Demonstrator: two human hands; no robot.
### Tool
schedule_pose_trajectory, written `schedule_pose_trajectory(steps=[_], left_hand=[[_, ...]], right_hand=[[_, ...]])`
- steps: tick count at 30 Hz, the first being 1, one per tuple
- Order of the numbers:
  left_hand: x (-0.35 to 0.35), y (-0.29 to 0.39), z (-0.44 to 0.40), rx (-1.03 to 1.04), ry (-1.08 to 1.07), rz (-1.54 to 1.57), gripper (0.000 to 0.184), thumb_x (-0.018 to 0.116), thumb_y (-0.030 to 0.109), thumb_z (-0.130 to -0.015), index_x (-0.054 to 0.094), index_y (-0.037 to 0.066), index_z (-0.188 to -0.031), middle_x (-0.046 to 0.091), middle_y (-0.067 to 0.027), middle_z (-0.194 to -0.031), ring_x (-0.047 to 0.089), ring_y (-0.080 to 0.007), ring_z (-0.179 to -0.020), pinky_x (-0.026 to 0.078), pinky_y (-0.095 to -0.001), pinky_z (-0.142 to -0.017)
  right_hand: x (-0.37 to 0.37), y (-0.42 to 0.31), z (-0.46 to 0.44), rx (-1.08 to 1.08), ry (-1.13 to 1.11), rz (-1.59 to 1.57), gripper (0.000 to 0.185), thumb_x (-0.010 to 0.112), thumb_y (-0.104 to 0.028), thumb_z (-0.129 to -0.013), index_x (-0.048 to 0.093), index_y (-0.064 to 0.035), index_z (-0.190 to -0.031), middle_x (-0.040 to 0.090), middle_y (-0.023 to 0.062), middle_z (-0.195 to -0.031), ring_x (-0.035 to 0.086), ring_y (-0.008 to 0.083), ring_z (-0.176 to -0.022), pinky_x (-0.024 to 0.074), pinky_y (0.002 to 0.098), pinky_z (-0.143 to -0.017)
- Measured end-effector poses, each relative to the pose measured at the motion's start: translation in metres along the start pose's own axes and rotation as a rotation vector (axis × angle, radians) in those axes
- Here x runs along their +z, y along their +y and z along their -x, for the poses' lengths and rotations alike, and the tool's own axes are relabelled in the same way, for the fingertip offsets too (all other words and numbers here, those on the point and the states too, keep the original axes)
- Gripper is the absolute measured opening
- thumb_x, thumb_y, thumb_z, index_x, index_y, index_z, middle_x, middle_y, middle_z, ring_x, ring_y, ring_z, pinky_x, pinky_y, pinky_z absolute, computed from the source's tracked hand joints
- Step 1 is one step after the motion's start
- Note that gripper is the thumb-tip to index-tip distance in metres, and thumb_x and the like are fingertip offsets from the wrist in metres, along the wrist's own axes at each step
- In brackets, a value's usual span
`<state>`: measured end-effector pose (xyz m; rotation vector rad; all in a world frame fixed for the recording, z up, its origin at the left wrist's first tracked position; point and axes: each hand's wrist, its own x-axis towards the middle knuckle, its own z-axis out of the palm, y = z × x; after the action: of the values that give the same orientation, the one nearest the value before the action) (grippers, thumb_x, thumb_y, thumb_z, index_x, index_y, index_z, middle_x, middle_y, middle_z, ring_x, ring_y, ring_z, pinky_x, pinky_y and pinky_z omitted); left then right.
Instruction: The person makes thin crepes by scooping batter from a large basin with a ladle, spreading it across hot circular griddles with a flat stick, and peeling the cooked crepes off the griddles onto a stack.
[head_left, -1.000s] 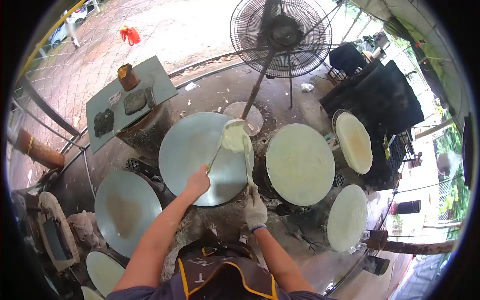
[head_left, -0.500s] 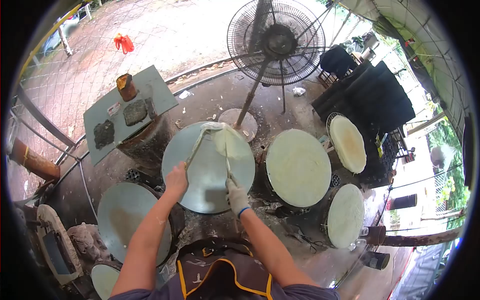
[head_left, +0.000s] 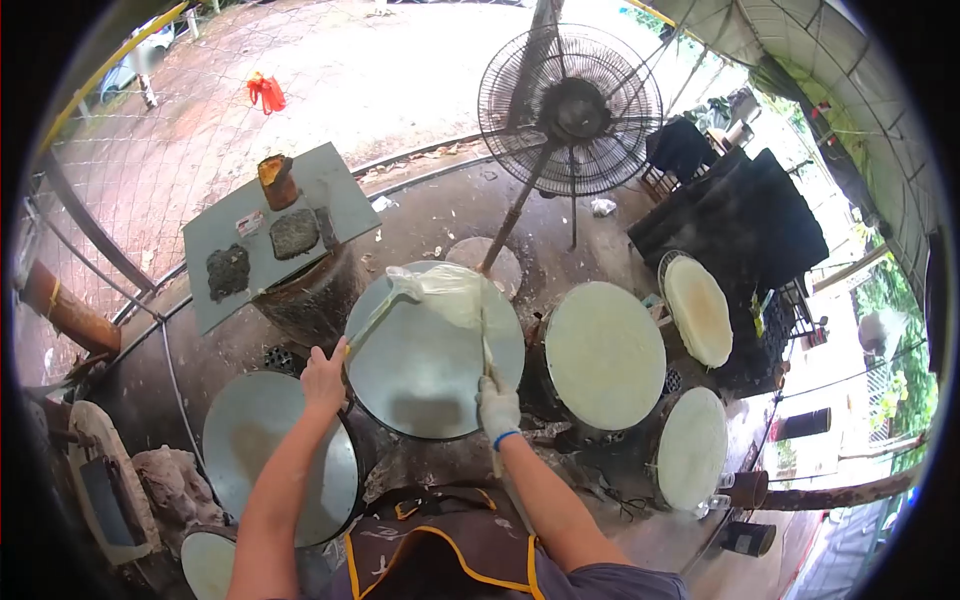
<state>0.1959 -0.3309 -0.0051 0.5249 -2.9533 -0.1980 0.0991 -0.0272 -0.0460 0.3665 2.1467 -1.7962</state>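
My bare left hand (head_left: 322, 380) is closed round the handle of a long-handled ladle (head_left: 372, 322). Its pale, batter-coated head rests near the far left edge of a round griddle (head_left: 400, 375). My right hand (head_left: 497, 408), in a whitish glove, grips a long thin spreading stick (head_left: 486, 345) whose far end touches the griddle's right side. Between the two tools a pale sheet of wet batter (head_left: 452, 296) covers the far part of the griddle. The near part shows bare, shiny metal.
Pale rounds cover a griddle (head_left: 605, 355) to the right and another (head_left: 692, 450) nearer. A browned flatbread (head_left: 697, 312) lies beyond them. At left are a bare griddle (head_left: 250, 440) and a board (head_left: 222, 318) bearing a rusty can (head_left: 277, 182). A fan (head_left: 570, 110) stands ahead.
Batter has spread across more of the griddle's far side. My left hand has moved left and slightly nearer; my right hand has shifted right. The whole view has shifted a little.
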Motion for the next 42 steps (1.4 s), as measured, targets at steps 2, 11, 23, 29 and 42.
schedule_pose_trajectory(steps=[2, 11, 23, 29, 42], left_hand=[[-0.002, -0.006, 0.006, 0.028, 0.014, 0.000, 0.068, 0.062, 0.000, -0.071, 0.048, 0.024, -0.134, 0.044, -0.0145, -0.091, 0.056, -0.0331, -0.080, 0.048, -0.0405, -0.065], [-0.029, -0.024, 0.051, -0.068, -0.027, 0.062, 0.063, 0.059, -0.001, -0.073, 0.053, 0.025, -0.130, 0.044, -0.0135, -0.087, 0.054, -0.0324, -0.076, 0.046, -0.0417, -0.063], [-0.043, -0.019, 0.144, -0.292, 0.085, 0.390, 0.050, 0.059, 0.001, -0.074, 0.057, 0.010, -0.123, 0.048, -0.0142, -0.088, 0.055, -0.0317, -0.076, 0.046, -0.0407, -0.069], [-0.021, 0.023, 0.142, -0.349, 0.324, 0.783, 0.036, 0.060, 0.007, -0.080, 0.056, -0.004, -0.115, 0.058, -0.0152, -0.096, 0.058, -0.0265, -0.086, 0.046, -0.0335, -0.078], [-0.016, 0.075, 0.163, -0.884, 0.170, 1.389, 0.026, 0.050, 0.006, -0.089, 0.045, -0.002, -0.113, 0.044, -0.0001, -0.061, 0.040, -0.0071, -0.040, 0.033, -0.0239, -0.035]], right_hand=[[0.023, 0.005, -0.011, -0.113, -0.060, 0.162, 0.037, 0.055, -0.021, -0.092, 0.058, -0.0063, -0.126, 0.058, -0.0017, -0.074, 0.048, 0.0041, -0.055, 0.0385, 0.0213, -0.045], [-0.003, 0.004, -0.024, -0.077, -0.014, 0.142, 0.037, 0.054, -0.017, -0.092, 0.056, -0.0063, -0.128, 0.058, -0.0018, -0.075, 0.048, 0.0041, -0.054, 0.0366, 0.0195, -0.044], [-0.019, -0.020, -0.057, -0.125, -0.283, 0.266, 0.040, 0.054, -0.020, -0.091, 0.055, -0.0045, -0.128, 0.056, -0.0012, -0.073, 0.045, 0.0039, -0.052, 0.0355, 0.0202, -0.043], [-0.020, -0.098, -0.033, -0.012, -0.697, 0.316, 0.039, 0.056, -0.024, -0.090, 0.059, -0.0036, -0.123, 0.058, 0.0017, -0.073, 0.043, 0.0039, -0.047, 0.0335, 0.0211, -0.042], [-0.027, -0.084, -0.097, -0.030, -0.701, 0.256, 0.034, 0.057, -0.016, -0.089, 0.061, -0.0025, -0.120, 0.060, 0.0001, -0.086, 0.050, 0.0037, -0.066, 0.0396, 0.0188, -0.055]])
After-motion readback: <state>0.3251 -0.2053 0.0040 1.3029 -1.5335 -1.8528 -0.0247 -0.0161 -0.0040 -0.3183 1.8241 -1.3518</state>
